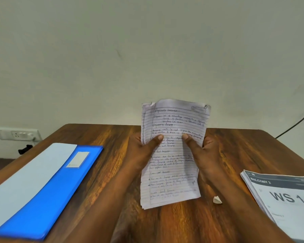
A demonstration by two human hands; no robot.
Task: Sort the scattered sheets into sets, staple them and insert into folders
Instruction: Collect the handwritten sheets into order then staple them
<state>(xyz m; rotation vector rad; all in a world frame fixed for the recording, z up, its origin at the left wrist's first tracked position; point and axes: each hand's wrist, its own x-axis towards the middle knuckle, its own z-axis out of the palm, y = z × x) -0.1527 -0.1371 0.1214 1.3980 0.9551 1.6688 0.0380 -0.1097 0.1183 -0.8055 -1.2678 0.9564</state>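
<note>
Head view. A thin set of lined white sheets covered in handwriting (172,155) is held upright above a brown wood-grain table (235,155), between the two hands. The left hand (140,151) grips the set's left edge: the thumb is laid across the written face, the fingers are hidden behind the paper. The right hand (203,151) grips the right edge in the same way, thumb on the front, fingers curled round the back. The two thumbs lie near each other at mid-page but apart. The upper half of the set is bowed slightly; a small torn or folded corner is seen at its top left. Several sheet edges are seen fanned along the left side. Whether a staple is present cannot be told.

To the left of the left hand, well apart, a bright blue flat plastic folder (47,195) is laid on the table, with a pale label on its cover. A pale grey-white sheet or folder (25,181) is laid over its left part.

To the right of the right forearm, a stack of printed white sheets with a dark header band (286,199) is laid flat; "BALCONY 2" and "WS 14" are read on the top page. Between that stack and the held set, a small crumpled scrap of white paper (217,199) is seen on the wood.

Beyond the hands, a plain pale wall (147,50) is seen, with a white switch plate (18,134) to the far left and a black cable (295,123) to the far right.
</note>
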